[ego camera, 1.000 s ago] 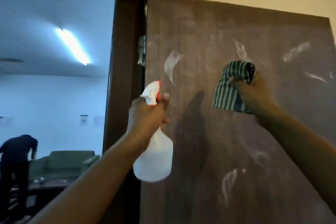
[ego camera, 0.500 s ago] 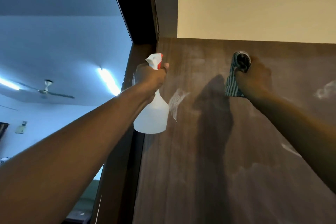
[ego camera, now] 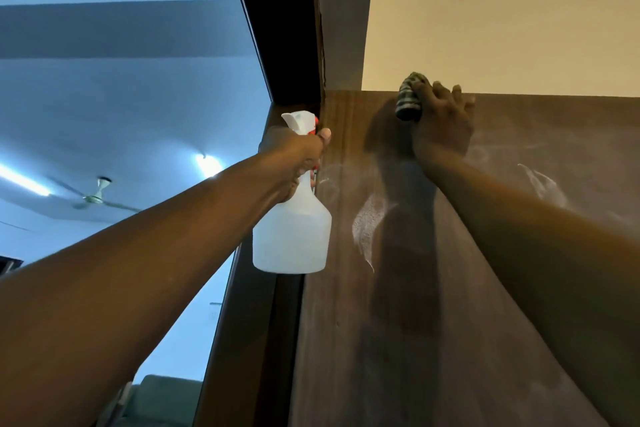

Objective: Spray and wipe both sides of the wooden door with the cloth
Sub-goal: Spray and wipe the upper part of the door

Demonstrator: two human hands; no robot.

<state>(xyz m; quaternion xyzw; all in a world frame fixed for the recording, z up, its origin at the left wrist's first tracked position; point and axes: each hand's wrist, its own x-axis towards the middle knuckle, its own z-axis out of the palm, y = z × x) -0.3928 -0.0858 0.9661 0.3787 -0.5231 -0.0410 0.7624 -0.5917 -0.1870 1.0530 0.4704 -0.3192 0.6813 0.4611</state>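
Left hand (ego camera: 294, 152): wraps its fingers round the neck of the white spray bottle (ego camera: 292, 229), beside the door's left edge.
Right hand (ego camera: 441, 121): presses the striped cloth (ego camera: 408, 99) flat against the wooden door (ego camera: 485, 288), at its top edge.
Door: white wet streaks.

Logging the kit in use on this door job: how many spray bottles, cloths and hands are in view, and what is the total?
spray bottle: 1
cloth: 1
hands: 2 (left hand grips the bottle, right hand holds the cloth against the door)
Total: 4
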